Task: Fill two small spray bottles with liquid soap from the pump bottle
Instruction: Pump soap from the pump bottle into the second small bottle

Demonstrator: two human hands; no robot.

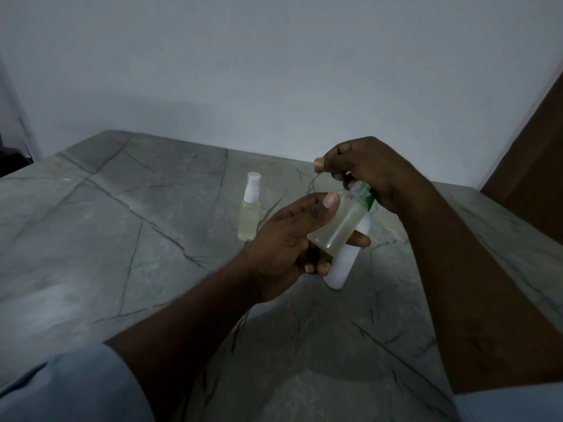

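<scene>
left hand [289, 239] grips open spray bottle [344, 220], tilted, neck to 1 o'clock, pale liquid inside | right hand [371, 169] curled over top of pump bottle [341, 269], standing at 6 o'clock behind it | capped spray bottle [249, 211] upright on table [122, 223], at 9 o'clock

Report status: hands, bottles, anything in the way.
Left hand grips uncapped spray bottle, tilted, part full. Right hand curled over pump bottle top, nozzle by the open neck. Second spray bottle capped, filled, standing on table. Nothing blocking.
</scene>
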